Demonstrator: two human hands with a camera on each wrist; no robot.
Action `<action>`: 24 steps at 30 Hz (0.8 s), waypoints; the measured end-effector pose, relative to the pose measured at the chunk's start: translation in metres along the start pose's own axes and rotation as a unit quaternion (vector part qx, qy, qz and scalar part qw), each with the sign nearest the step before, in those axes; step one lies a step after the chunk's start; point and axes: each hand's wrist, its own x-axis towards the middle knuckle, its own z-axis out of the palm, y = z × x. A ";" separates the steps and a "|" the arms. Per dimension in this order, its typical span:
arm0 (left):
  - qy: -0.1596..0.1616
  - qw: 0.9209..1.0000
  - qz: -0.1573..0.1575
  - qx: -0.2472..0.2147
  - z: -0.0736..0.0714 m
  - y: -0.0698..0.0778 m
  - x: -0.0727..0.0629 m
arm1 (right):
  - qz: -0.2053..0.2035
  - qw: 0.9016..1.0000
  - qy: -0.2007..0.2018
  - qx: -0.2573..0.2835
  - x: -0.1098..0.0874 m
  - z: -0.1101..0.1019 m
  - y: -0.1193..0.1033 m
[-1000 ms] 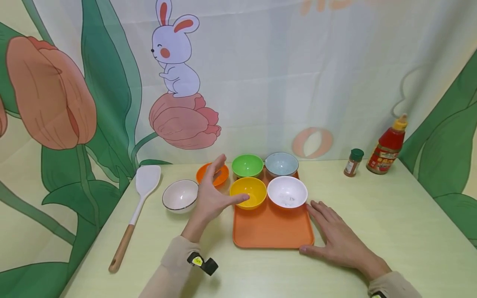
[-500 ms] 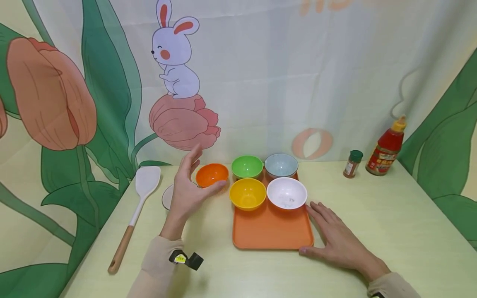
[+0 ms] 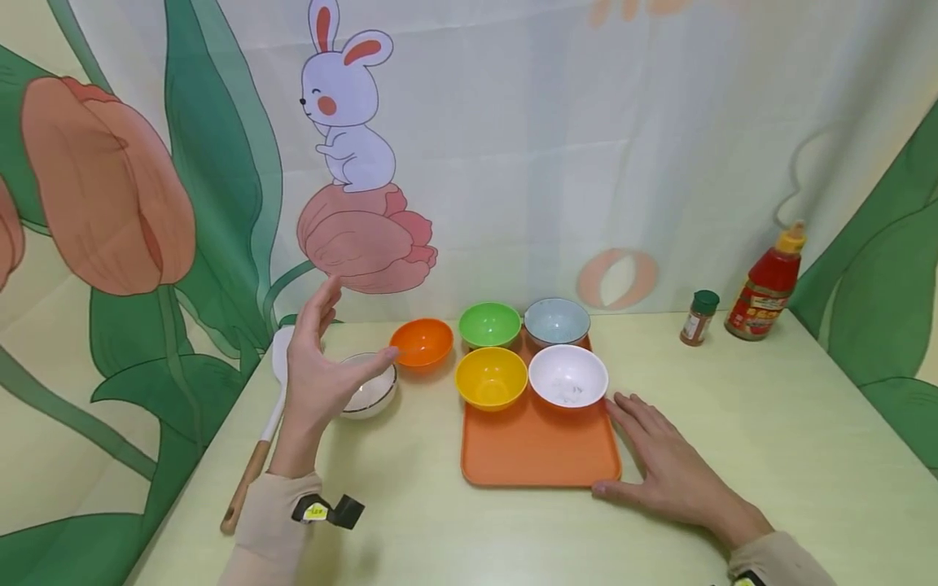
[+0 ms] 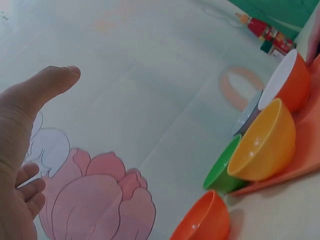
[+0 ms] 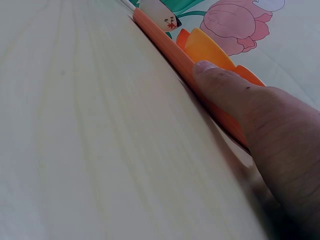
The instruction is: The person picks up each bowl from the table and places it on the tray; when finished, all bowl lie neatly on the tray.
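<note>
My left hand (image 3: 315,387) hovers with fingers and thumb spread, holding nothing. It partly hides a white bowl with a dark rim (image 3: 372,397). Right of that bowl lies an orange bowl (image 3: 422,343), on the table. An orange tray (image 3: 541,460) bears a yellow bowl (image 3: 491,380), a white bowl with an orange outside (image 3: 568,376), a green bowl (image 3: 490,325) and a grey-blue bowl (image 3: 557,322). My right hand (image 3: 670,472) rests at the tray's right edge. In the right wrist view its thumb (image 5: 225,87) lies against the tray's rim.
A white spatula with a wooden handle (image 3: 249,480) lies at the left, partly behind my left arm. At the back right stand a spice jar with a green cap (image 3: 699,317) and a red sauce bottle (image 3: 765,285). A printed curtain (image 3: 513,163) hangs behind the table.
My left hand has moved left, away from the yellow bowl and past the orange bowl, with its fingers spread throughout. The right hand stays at the tray's edge.
</note>
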 end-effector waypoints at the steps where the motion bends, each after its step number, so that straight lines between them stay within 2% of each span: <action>1: 0.002 1.000 -0.002 0.001 -0.003 -0.003 0.000 | 0.001 1.000 -0.001 0.000 0.000 0.000 0.000; 6: 0.013 0.999 -0.028 0.018 -0.018 -0.020 -0.007 | 0.003 1.000 -0.003 0.001 0.000 0.001 0.001; 12: 0.016 0.995 -0.091 0.025 -0.028 -0.056 -0.026 | 0.004 1.000 -0.004 -0.004 0.001 -0.001 -0.001; 17: -0.005 0.988 -0.154 0.015 -0.025 -0.083 -0.041 | 0.004 1.000 0.000 -0.003 -0.001 -0.001 0.000; 24: -0.035 0.982 -0.185 0.028 -0.017 -0.110 -0.058 | -0.005 1.000 0.008 0.001 0.000 0.002 0.001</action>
